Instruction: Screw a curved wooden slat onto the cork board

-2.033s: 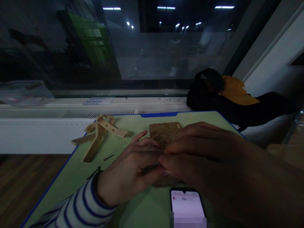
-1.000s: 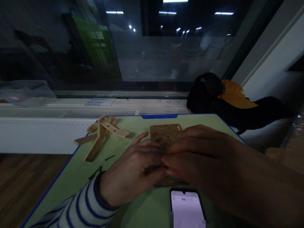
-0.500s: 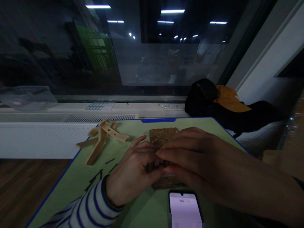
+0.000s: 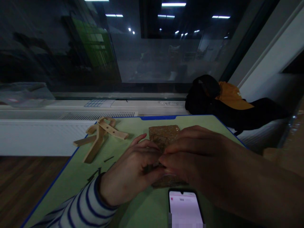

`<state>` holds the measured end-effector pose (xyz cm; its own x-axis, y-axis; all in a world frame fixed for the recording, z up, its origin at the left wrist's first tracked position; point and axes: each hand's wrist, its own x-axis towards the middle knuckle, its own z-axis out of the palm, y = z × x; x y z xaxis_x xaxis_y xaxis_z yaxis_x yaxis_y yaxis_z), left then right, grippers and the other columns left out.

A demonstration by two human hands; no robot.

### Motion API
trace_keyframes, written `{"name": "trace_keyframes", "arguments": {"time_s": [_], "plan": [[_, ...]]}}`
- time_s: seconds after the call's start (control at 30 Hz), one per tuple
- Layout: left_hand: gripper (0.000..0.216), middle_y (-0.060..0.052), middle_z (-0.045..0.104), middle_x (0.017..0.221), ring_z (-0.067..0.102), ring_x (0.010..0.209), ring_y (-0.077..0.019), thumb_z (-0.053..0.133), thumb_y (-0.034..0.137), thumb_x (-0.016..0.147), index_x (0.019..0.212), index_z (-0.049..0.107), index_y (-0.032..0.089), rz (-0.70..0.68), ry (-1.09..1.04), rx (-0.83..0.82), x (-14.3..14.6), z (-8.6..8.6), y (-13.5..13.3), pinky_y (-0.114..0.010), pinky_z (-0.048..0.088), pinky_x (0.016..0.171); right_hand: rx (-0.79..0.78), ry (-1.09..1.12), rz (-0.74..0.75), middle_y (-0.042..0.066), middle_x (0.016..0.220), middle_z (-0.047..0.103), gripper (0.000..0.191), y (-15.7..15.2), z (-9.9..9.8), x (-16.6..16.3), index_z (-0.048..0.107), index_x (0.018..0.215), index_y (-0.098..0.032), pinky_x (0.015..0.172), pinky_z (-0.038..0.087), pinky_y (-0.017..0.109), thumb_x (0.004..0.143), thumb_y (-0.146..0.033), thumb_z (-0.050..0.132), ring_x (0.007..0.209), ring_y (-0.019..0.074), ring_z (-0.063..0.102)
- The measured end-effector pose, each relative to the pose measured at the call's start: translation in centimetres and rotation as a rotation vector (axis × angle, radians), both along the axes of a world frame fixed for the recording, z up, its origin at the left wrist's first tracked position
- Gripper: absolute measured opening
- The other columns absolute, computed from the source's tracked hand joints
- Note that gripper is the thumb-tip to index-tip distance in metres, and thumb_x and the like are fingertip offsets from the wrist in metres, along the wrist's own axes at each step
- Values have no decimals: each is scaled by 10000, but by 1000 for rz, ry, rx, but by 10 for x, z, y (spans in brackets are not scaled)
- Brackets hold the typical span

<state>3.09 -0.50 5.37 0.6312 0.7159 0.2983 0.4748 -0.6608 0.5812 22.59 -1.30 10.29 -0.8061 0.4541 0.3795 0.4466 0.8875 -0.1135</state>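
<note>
Left hand (image 4: 133, 171) and right hand (image 4: 201, 155) meet over the slab (image 4: 163, 130), backs upward, half-curled toward each other; I cannot tell what, if anything, they grasp.

A partly hidden brown slab (image 4: 158, 133) is laid near the centre of a pale green, blue-edged tabletop (image 4: 142, 202). Relative to the slab, wooden pieces (image 4: 96, 145) are found towards ten o'clock, one overhanging, slender dark fasteners (image 4: 108, 159) about nine, and a lit phone (image 4: 185, 209) at five.
</note>
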Motion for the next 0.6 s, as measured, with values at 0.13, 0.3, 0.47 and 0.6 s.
{"name": "trace_keyframes", "arguments": {"time_s": [0.13, 0.3, 0.47, 0.6], "plan": [[46, 46, 671, 842, 590, 891, -152, 602, 229, 796, 800, 643, 250, 9, -10, 26, 1, -2, -1, -442, 197, 1057, 8, -6, -7, 9, 915, 643, 101, 3, -1, 1, 595, 941, -202, 782, 395, 324, 857, -203, 538, 824, 167, 573], [46, 25, 674, 790, 605, 801, -160, 637, 249, 758, 776, 617, 211, 126, 3, 94, 4, -6, -4, -468, 209, 1043, -63, -62, -24, -3, 834, 622, 82, 2, 4, 1, 604, 910, -198, 708, 383, 307, 850, -202, 547, 762, 151, 542], [95, 28, 658, 749, 595, 786, -149, 604, 286, 797, 756, 619, 201, 108, 7, 90, 3, -4, -4, -453, 228, 1028, -98, -2, 7, 14, 974, 648, 189, 0, 12, 1, 594, 1027, -188, 761, 417, 281, 848, -160, 542, 848, 142, 570], [72, 34, 662, 789, 586, 835, -150, 601, 276, 803, 771, 630, 218, 76, 9, 57, 2, -1, -3, -437, 211, 1036, -109, 30, 53, 32, 999, 657, 229, 2, 9, 4, 599, 1047, -168, 745, 451, 266, 843, -132, 501, 879, 154, 594]]}}
